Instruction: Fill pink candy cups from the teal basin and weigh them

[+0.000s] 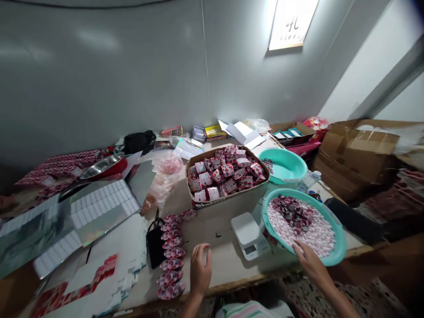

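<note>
Basin: near teal basin (340,240) is sitting at the right near edge of the table (212,247), holding small pale-pink pieces (319,234) with darker pink-and-purple round pieces (293,212) heaping over their far left part.
Right hand: right hand (308,260) is reaching over the basin's near rim, fingers extending loosely toward the pale pieces, thumb and forefinger parting; no held item is showing, and whether the fingertips are touching the pieces cannot be told.
Left hand: left hand (200,268) is hovering or resting at the table's near edge, half open, fingers curving upward with the thumb standing apart, visibly gripping nothing.
Pink rows: glossy pink patterned items (172,253) are lining up from near to far, just left of the left hand, with one more lying right of the far end.
Scale: white scale (247,229) is lying between the left hand and the near basin.
Carton: open carton (232,196) is standing beyond the scale, brimming with pink printed packets (227,170).
Far basin: second teal basin (287,163) is standing right of the carton, with a few small pieces gathering at its left side.
Left side: printed card sheets (102,205) and stacked white cards (122,247) are spreading across the table.
</note>
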The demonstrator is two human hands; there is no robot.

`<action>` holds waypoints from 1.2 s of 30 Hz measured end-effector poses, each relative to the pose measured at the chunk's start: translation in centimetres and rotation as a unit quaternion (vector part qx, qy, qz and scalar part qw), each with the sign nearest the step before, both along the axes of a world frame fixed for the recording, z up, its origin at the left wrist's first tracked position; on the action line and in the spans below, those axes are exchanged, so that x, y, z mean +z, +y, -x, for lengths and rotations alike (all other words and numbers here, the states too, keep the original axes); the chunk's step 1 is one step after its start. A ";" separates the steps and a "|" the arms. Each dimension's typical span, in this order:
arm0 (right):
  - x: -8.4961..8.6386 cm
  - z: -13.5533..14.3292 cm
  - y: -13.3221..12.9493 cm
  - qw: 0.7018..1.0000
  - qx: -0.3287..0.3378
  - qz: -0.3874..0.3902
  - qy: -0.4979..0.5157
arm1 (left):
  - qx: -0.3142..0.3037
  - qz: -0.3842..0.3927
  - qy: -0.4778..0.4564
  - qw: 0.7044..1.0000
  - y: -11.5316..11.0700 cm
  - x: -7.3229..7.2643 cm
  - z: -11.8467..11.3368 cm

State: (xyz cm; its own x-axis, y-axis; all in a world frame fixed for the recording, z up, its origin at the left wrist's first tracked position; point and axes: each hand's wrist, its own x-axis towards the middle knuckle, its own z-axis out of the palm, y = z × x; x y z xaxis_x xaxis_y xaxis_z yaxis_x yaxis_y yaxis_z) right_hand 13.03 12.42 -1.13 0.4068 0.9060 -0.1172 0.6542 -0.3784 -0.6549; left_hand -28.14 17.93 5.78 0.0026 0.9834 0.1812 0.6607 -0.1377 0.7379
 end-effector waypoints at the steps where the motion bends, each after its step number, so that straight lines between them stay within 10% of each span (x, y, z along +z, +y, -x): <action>1: -0.2 -0.6 0.4 1.000 0.006 0.001 -0.001 | -0.002 -0.007 0.005 1.000 0.8 0.5 -0.4; 11: -2.3 -2.1 7.7 0.979 0.153 -0.117 -0.073 | 0.042 -0.040 0.189 0.980 13.8 5.4 -5.3; 19: -3.1 -0.8 12.9 0.978 0.129 -0.115 -0.117 | 0.026 0.088 0.362 0.928 24.7 3.3 -8.3; 36: 0.2 -1.5 10.3 0.991 0.132 0.007 0.031 | -0.034 0.179 0.473 0.862 28.4 1.7 -9.7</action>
